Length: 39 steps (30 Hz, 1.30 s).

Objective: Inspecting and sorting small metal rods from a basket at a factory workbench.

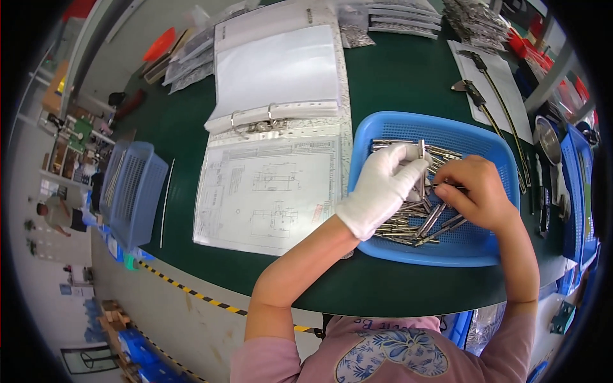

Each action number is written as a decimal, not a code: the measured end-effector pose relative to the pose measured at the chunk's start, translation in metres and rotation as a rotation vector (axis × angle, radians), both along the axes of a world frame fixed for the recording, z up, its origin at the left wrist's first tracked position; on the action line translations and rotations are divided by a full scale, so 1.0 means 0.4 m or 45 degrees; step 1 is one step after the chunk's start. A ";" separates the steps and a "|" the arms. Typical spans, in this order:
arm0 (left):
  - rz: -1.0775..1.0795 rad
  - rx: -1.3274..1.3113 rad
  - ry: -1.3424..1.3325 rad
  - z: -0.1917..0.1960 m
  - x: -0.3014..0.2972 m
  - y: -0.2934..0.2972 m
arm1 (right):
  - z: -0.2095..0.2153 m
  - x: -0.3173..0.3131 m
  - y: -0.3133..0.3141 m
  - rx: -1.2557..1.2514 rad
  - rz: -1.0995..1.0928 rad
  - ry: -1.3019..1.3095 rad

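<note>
My left hand (383, 188), in a white glove, is closed on a slim shiny metal pin (422, 152), which stands nearly upright between thumb and fingers. Facing it, my bare right hand (477, 191) is closed in a pinch on a thin dark rod-like piece (440, 186) that reaches toward the metal pin's side. Whether the two touch, I cannot tell. Both hands are over a blue plastic basket (440, 260). Many similar metal pins (433, 219) lie loose in it, partly hidden under my hands.
Left of the basket lies an open ring binder with a drawing sheet (268, 191). Two calipers (477, 96) rest on paper at the right. Bagged metal parts (476, 24) are at the back. Another blue basket (135, 191) stands at the left table edge; a person (57, 214) is far off.
</note>
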State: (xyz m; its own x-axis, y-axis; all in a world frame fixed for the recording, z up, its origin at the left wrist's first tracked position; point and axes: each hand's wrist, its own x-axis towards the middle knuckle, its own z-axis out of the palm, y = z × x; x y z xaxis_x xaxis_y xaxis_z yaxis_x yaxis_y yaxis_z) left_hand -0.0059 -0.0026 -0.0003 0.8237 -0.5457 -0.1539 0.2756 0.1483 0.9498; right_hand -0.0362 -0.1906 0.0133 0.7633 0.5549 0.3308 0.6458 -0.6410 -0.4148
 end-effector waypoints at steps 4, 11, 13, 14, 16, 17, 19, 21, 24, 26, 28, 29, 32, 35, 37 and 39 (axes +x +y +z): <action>0.038 -0.033 0.003 -0.008 0.013 -0.002 | 0.014 -0.001 -0.017 0.331 -0.261 0.179; 0.078 -0.062 0.005 -0.018 0.019 0.001 | 0.002 0.007 0.006 0.434 -0.289 0.088; 0.076 -0.080 0.000 -0.021 0.017 0.000 | 0.013 0.012 -0.008 0.262 -0.226 -0.021; 0.038 -0.105 -0.001 -0.022 0.015 -0.007 | 0.006 0.010 -0.029 0.263 -0.215 -0.022; 0.066 -0.093 -0.003 -0.022 0.012 -0.014 | -0.013 0.009 -0.072 0.018 -0.155 -0.040; 0.073 -0.101 0.001 -0.023 0.012 -0.014 | -0.013 0.011 -0.063 0.148 -0.145 0.026; 0.079 -0.104 -0.007 -0.027 0.015 -0.011 | 0.008 0.002 -0.018 0.284 -0.157 0.029; 0.078 -0.109 0.002 -0.028 0.016 -0.012 | -0.001 0.009 -0.027 0.303 -0.137 0.001; 0.067 -0.106 0.009 -0.023 0.016 -0.008 | -0.027 0.026 -0.086 0.162 -0.044 0.163; 0.057 -0.126 0.034 -0.032 0.023 -0.009 | -0.017 0.021 -0.031 0.322 -0.106 0.078; 0.062 -0.127 0.031 -0.026 0.019 -0.010 | -0.001 0.014 -0.014 0.480 -0.169 -0.018; 0.064 -0.125 0.032 -0.024 0.019 -0.010 | -0.004 0.016 -0.034 0.389 -0.156 0.058; 0.047 -0.130 0.022 -0.023 0.018 -0.016 | -0.027 0.017 -0.074 0.320 -0.158 0.188; 0.073 -0.118 0.030 -0.027 0.021 -0.013 | -0.011 0.018 -0.009 0.399 -0.170 0.075; 0.072 -0.123 0.039 -0.027 0.020 -0.005 | -0.007 0.021 -0.003 0.448 -0.166 -0.096; 0.059 -0.104 0.056 -0.018 0.016 -0.004 | -0.019 0.024 -0.064 0.219 -0.046 0.253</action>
State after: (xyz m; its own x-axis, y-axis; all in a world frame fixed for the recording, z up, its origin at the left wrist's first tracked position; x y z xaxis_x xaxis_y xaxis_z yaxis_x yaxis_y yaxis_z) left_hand 0.0007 -0.0043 -0.0076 0.8417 -0.5194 -0.1473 0.3082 0.2383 0.9210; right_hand -0.0265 -0.2160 0.0057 0.8409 0.4749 0.2595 0.5189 -0.5714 -0.6358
